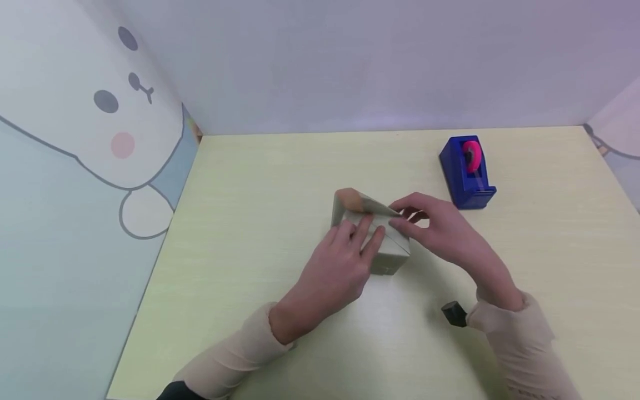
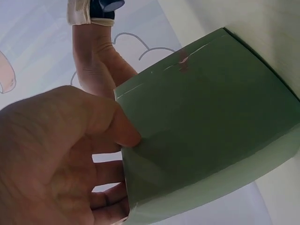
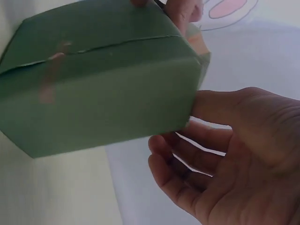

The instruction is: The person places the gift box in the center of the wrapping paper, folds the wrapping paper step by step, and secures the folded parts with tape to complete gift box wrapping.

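A small grey-green cardboard box (image 1: 392, 261) stands on the table, with one top flap (image 1: 372, 205) raised along its far side. My left hand (image 1: 340, 261) lies over the top, its fingers spread on the inner flaps. In the left wrist view, the thumb (image 2: 126, 133) of that hand touches the box's side near the top edge. At the right end of the raised flap my right hand (image 1: 445, 228) holds its edge between thumb and fingers. A reddish strip (image 3: 48, 84) crosses a seam of the box in the right wrist view.
A blue tape dispenser (image 1: 467, 178) with a pink-cored roll stands behind and to the right of the box. The pale table (image 1: 250, 211) meets a plain wall (image 1: 320, 66) at the back. To the left is a panel with a cartoon animal (image 1: 140, 128).
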Available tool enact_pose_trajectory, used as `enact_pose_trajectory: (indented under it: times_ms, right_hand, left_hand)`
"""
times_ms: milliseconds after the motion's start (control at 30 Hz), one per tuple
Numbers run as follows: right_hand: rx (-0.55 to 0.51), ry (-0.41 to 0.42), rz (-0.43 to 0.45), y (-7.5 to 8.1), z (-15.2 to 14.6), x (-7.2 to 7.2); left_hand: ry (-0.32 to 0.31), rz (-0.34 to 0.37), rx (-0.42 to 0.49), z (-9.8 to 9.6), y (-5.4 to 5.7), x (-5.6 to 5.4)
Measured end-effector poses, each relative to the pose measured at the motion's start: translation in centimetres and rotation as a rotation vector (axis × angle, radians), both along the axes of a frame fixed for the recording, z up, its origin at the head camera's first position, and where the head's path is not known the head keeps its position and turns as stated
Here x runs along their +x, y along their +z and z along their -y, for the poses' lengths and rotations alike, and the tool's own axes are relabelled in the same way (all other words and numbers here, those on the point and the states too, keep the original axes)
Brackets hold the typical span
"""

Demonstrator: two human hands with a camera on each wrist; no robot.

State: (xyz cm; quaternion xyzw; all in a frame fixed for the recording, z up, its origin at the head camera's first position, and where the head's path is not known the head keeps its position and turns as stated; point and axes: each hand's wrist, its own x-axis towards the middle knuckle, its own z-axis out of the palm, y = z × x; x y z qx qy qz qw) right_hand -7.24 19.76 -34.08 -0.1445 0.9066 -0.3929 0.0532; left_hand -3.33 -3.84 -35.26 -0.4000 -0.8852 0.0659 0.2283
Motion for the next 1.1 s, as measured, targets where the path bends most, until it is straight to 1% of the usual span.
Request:
enact_pose_trajectory:
  times_ms: [67, 133, 267, 367, 433, 600, 667, 733, 933, 1100]
  right_hand:
    - [-0.045, 0.020, 0.005, -0.4, 0.5, -0.2]
    - [-0.067, 0.019, -0.008, -0.6, 0.9, -0.3]
    - [-0.067, 0.004, -0.035, -0.9, 1.0, -0.3]
    - [-0.064, 0.009, -0.037, -0.8, 0.8, -0.4]
    - [-0.067, 0.013, -0.032, -0.8, 0.8, -0.4]
    - [-0.095, 0.004, -0.017, -1.0, 1.1, -0.4]
    - [-0.105, -0.008, -0.009, -1.1, 1.3, -0.4]
    - [-0.115, -0.021, 0.001, -1.2, 1.6, -0.4]
    - [-0.106, -0.045, 0.002, -1.1, 1.7, -0.3]
    - [-0.053, -0.040, -0.005, -0.5, 1.1, -0.2]
  left_hand:
    - [0.000, 0.006, 0.010, 0.1, 0.0, -0.1]
    - [0.006, 0.016, 0.016, 0.0, 0.0, -0.1]
    - [0.037, 0.041, -0.022, -0.1, 0.0, 0.1]
    - [0.055, 0.046, -0.055, -0.2, 0.0, 0.2]
    - [0.060, 0.041, -0.045, -0.3, 0.0, 0.2]
    - [0.054, 0.018, 0.020, -0.5, -0.3, 0.1]
    - [0.054, 0.013, 0.025, -0.6, -0.4, 0.2]
    - [0.058, 0.013, 0.007, -0.6, -0.4, 0.3]
    - [0.081, 0.024, -0.077, -0.6, -0.3, 0.6]
    - [0.084, 0.016, -0.069, -0.7, -0.4, 0.5]
